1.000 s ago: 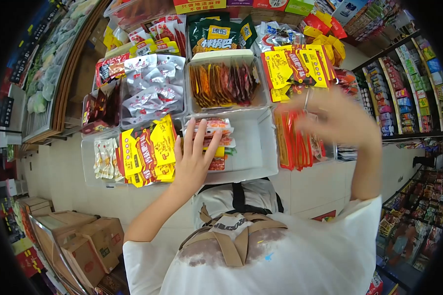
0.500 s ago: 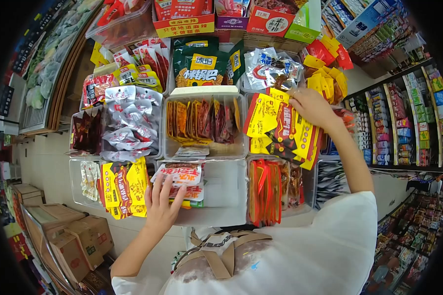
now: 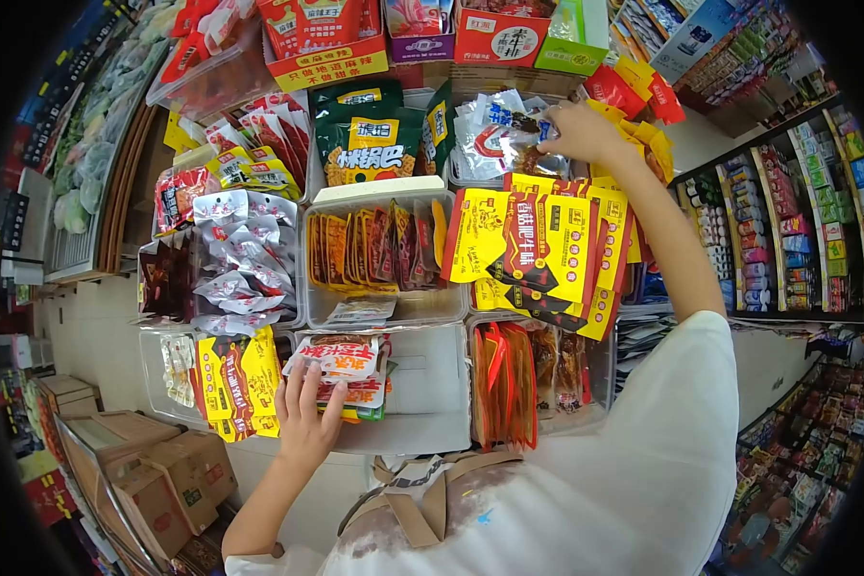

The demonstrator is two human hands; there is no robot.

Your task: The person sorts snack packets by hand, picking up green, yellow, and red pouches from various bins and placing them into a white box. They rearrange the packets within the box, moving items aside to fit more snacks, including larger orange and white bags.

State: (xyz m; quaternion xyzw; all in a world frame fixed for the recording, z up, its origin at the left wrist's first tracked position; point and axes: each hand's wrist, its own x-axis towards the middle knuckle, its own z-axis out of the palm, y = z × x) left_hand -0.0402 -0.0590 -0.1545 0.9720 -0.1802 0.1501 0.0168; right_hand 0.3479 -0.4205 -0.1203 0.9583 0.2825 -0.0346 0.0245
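My left hand (image 3: pixel 307 413) lies with fingers spread on a small stack of white-and-red snack packets (image 3: pixel 341 357) at the left of the front middle tray (image 3: pixel 432 384). At the back right, my right hand (image 3: pixel 590 134) reaches over a bin of silver-and-clear snack packets (image 3: pixel 485 139). Its fingers curl down against one of them, and the fingertips are partly hidden. Below that forearm, yellow snack packets (image 3: pixel 547 245) lie fanned in a loose pile across their bin.
Beside the trays are a bin of upright yellow and red packets (image 3: pixel 360 245), silver pouches (image 3: pixel 245 259), green bags (image 3: pixel 370 144) and red-orange packets (image 3: pixel 504 384). Cardboard boxes (image 3: pixel 178 480) stand at lower left. Stocked shelves (image 3: pixel 787 230) line the right.
My right hand has left the yellow packets and moved back to the silver-and-clear ones. The yellow packets now lie fanned out. My left hand stays on the white-and-red packets.
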